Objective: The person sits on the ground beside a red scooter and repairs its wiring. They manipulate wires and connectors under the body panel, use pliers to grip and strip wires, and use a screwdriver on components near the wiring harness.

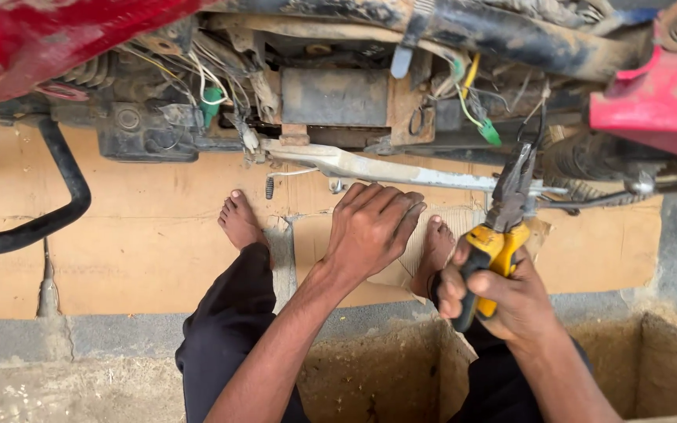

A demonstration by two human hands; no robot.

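Head view: the right hand (pixel 503 294) has its fingers (pixel 464 286) wrapped tight round the yellow-and-black handles of a pair of pliers (pixel 503 215), thumb lying across the grip. The pliers point up and slightly right, and their dark nose reaches a thin black wire (pixel 541 117) hanging from the machine's underside; whether the nose actually pinches the wire cannot be told. The left hand (pixel 370 227) holds nothing: its fingers are spread and slightly bent, with the tips resting against the underside of a pale grey metal bar (pixel 385 168) that runs across from the middle toward the right.

Above the bar sits a grimy frame with a rusty box-shaped part (pixel 334 95), loose white and yellow wires, and two green connectors (pixel 211 98), one left of the box and one right of it. Red bodywork (pixel 652 102) shows at the top left and the right edge. A black hose (pixel 56 204) curves down on the left. Sheets of brown cardboard (pixel 143 243) cover the floor, and the person's bare feet rest on them, one beside each hand. Dark trousers cover the legs, and a concrete pit edge (pixel 119 337) runs along below.
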